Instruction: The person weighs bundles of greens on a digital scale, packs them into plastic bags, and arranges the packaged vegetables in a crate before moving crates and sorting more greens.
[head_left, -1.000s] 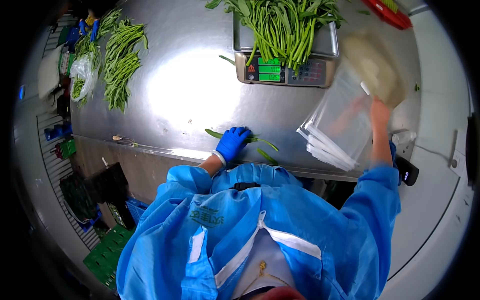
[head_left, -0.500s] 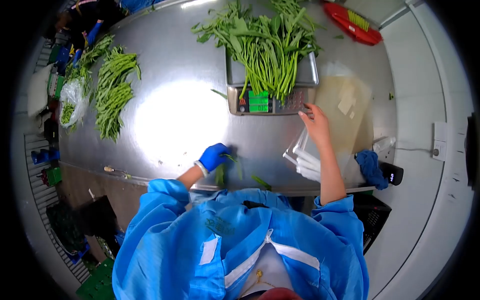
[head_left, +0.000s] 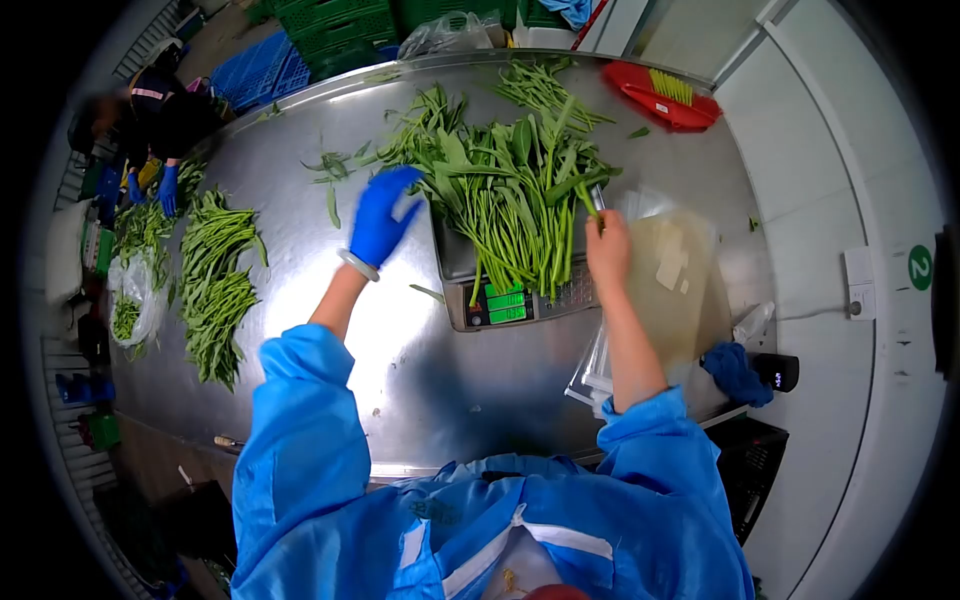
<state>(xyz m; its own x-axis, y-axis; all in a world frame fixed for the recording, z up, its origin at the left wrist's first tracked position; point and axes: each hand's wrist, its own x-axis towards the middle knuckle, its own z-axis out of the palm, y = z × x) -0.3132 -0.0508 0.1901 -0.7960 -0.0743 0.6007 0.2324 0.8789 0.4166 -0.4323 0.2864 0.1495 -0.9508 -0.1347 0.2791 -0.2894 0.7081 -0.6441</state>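
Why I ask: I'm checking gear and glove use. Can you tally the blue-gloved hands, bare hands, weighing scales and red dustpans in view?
Blue-gloved hands: 3 (the camera wearer's left hand, plus a co-worker's one hand and other hand)
Bare hands: 1 (the wearer's right hand)
Weighing scale: 1
Red dustpan: 1
Total: 6
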